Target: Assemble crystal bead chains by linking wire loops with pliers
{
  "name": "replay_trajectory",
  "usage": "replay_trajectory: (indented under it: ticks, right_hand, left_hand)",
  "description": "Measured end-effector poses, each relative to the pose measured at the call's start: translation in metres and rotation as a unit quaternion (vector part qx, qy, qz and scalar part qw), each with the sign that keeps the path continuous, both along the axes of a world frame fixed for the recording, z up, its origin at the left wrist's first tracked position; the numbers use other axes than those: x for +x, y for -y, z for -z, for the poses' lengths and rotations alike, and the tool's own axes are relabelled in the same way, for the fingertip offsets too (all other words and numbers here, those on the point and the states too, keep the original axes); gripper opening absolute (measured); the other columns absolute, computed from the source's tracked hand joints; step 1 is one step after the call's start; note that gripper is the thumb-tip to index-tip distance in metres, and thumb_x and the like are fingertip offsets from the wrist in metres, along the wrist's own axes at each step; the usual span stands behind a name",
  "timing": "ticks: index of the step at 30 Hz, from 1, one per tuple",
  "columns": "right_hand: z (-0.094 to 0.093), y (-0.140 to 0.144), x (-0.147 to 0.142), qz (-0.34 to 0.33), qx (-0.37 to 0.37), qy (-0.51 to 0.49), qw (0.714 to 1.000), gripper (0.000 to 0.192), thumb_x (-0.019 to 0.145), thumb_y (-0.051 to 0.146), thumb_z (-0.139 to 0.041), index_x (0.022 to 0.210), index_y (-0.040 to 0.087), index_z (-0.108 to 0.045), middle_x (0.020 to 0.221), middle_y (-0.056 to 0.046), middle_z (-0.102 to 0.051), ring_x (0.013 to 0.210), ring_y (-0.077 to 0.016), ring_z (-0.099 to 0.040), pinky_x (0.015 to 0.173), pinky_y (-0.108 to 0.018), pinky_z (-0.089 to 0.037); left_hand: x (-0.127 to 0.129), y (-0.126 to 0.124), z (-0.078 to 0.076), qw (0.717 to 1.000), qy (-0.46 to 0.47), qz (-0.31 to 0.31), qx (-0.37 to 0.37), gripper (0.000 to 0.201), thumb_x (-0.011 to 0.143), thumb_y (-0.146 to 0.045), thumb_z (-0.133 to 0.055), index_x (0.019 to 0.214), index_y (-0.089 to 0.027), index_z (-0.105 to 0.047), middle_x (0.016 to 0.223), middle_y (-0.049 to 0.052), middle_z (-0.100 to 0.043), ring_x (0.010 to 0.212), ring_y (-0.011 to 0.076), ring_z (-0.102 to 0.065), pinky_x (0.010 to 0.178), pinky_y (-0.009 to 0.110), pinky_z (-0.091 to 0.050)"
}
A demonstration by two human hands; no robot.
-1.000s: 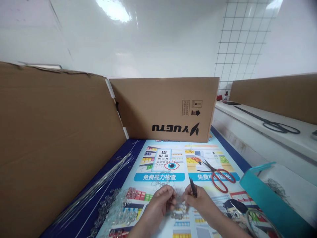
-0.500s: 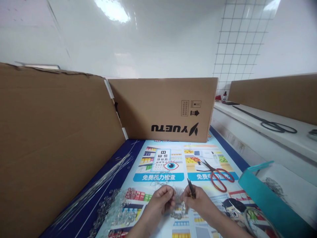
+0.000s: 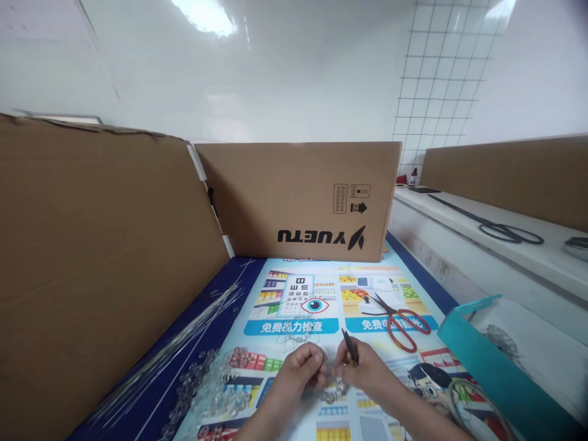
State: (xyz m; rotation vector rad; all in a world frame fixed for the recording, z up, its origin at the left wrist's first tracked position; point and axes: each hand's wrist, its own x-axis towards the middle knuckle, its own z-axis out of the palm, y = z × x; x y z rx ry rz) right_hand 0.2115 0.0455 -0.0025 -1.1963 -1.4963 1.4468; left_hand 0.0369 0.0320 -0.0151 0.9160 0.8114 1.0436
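Observation:
Near the front middle, my left hand (image 3: pixel 303 370) is closed in a pinch on a thin wire, with a short string of clear beads (image 3: pixel 328 397) hanging just below the fingers. Opposite it, a small gap away, my right hand (image 3: pixel 361 364) is wrapped round pointed pliers (image 3: pixel 350 348), whose dark tips point up and away. Its thumb and fingertip also meet close to the wire and beads; whether they pinch the wire I cannot tell. Fine looped wires with beads (image 3: pixel 296 331) lie on the printed sheet just beyond my hands.
Loose clear beads (image 3: pixel 220 386) spread at the left, beside a bundle of thin wires (image 3: pixel 184 343). Red-handled scissors (image 3: pixel 402 327) lie at the right. A teal box (image 3: pixel 500 361) holds tangled wire, with a wire coil (image 3: pixel 478 404) near it. Cardboard panels (image 3: pixel 294 202) stand behind and left.
The whole view has shifted slightly left. My hands stay close together with the pliers in the right one, and only the fingers have moved a little.

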Motion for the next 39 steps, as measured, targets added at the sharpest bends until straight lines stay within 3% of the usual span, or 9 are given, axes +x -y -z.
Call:
replay_trajectory:
  ticks: [5, 11, 25, 32, 39]
  right_hand:
    - [-0.005, 0.002, 0.001, -0.028, -0.013, 0.002, 1.0, 0.024, 0.065, 0.024, -0.066, 0.086, 0.016, -0.057, 0.064, 0.004, -0.053, 0.054, -0.0096, -0.049, 0.051, -0.021, -0.039]
    - [-0.009, 0.003, 0.0, -0.037, 0.009, 0.021, 0.999, 0.011, 0.069, 0.024, -0.063, 0.069, 0.015, -0.056, 0.057, 0.004, -0.051, 0.056, -0.01, -0.046, 0.053, -0.022, -0.036]
    - [-0.018, 0.006, 0.0, -0.064, -0.019, 0.02, 0.998, 0.003, 0.067, 0.017, -0.055, 0.064, 0.015, -0.056, 0.052, 0.005, -0.048, 0.052, -0.0088, -0.042, 0.052, -0.022, -0.034]
    - [-0.023, 0.007, 0.001, -0.078, -0.062, -0.027, 0.995, 0.011, 0.066, 0.025, -0.06, 0.065, 0.016, -0.055, 0.052, 0.004, -0.05, 0.05, -0.0088, -0.043, 0.05, -0.021, -0.035]
    - [-0.016, 0.0, 0.002, -0.035, -0.082, -0.055, 0.994, 0.02, 0.063, 0.032, -0.063, 0.066, 0.017, -0.051, 0.048, 0.005, -0.049, 0.044, -0.0079, -0.04, 0.046, -0.021, -0.031]
  left_hand:
    - [0.004, 0.001, -0.001, 1.0, 0.002, 0.008, -0.002, 0.024, 0.079, -0.036, -0.064, 0.071, -0.015, -0.054, 0.064, 0.001, -0.059, 0.051, 0.0087, -0.051, 0.052, 0.021, -0.034]
    - [0.005, 0.003, -0.002, 1.0, 0.007, 0.011, 0.001, 0.023, 0.08, -0.035, -0.062, 0.072, -0.015, -0.055, 0.064, 0.001, -0.059, 0.051, 0.008, -0.05, 0.053, 0.021, -0.034]
    - [0.001, 0.002, -0.004, 0.999, -0.017, 0.033, 0.014, 0.023, 0.081, -0.036, -0.06, 0.072, -0.014, -0.057, 0.068, 0.003, -0.059, 0.061, 0.0113, -0.052, 0.058, 0.022, -0.035]
    - [0.002, -0.001, 0.0, 0.996, -0.057, 0.041, 0.048, 0.028, 0.079, -0.042, -0.061, 0.072, -0.016, -0.053, 0.061, 0.001, -0.058, 0.055, 0.0112, -0.051, 0.054, 0.023, -0.033]
    - [0.001, -0.001, 0.0, 0.994, -0.084, 0.045, 0.045, 0.032, 0.08, -0.047, -0.058, 0.076, -0.016, -0.054, 0.065, 0.003, -0.06, 0.056, 0.0123, -0.054, 0.054, 0.023, -0.035]
